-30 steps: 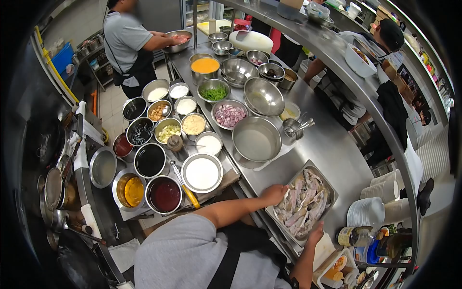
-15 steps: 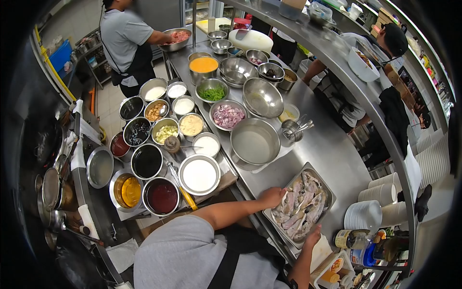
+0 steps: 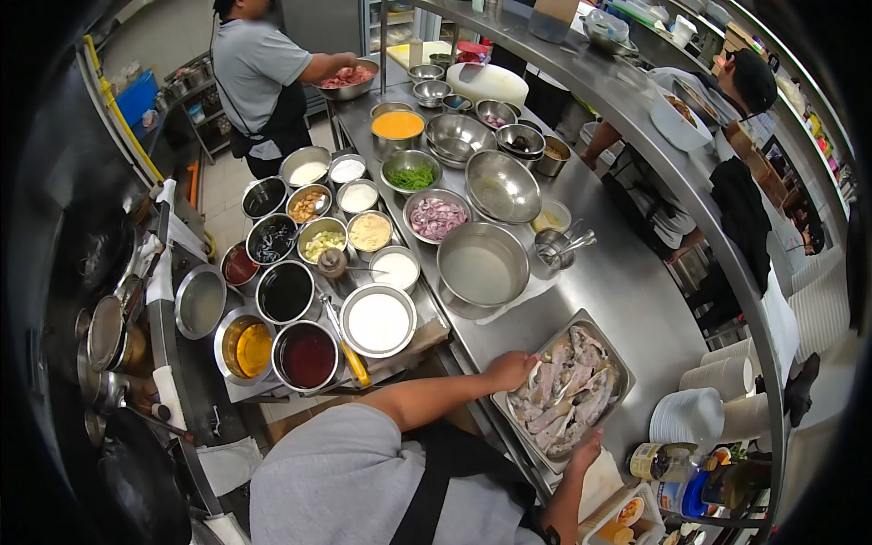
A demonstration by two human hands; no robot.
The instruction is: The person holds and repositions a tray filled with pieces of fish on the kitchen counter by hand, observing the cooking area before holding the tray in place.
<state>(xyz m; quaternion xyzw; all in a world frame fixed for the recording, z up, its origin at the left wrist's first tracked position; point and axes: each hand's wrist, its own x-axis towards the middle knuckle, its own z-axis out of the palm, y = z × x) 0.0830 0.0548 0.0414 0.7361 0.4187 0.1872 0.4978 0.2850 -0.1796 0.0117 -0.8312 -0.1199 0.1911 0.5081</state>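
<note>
A rectangular steel tray (image 3: 623, 356) of raw, pale meat or fish pieces (image 3: 565, 392) lies on the steel counter in front of me. My left hand (image 3: 511, 371) is closed on its left rim, with the fingers curled at the edge. At the near right corner, my right hand (image 3: 586, 451) grips the rim from the side. Part of the fingers of both hands is hidden by the tray edge. Beyond the tray stands a large pot of cloudy liquid (image 3: 482, 265), with a small metal container of ladles (image 3: 553, 250) beside it.
On the left, several steel pots hold sauces and powders, among them a dark red sauce (image 3: 306, 356) and white powder (image 3: 379, 320). Sliced onions (image 3: 437, 218) and chopped greens (image 3: 410, 173) sit farther back. Stacked plates (image 3: 687, 417) stand right. A co-worker (image 3: 261, 73) handles a meat bowl (image 3: 350, 91).
My view has shifted slightly, so the pots on the left appear farther right. Both hands stay on the tray. The co-worker's hand has moved within the meat bowl.
</note>
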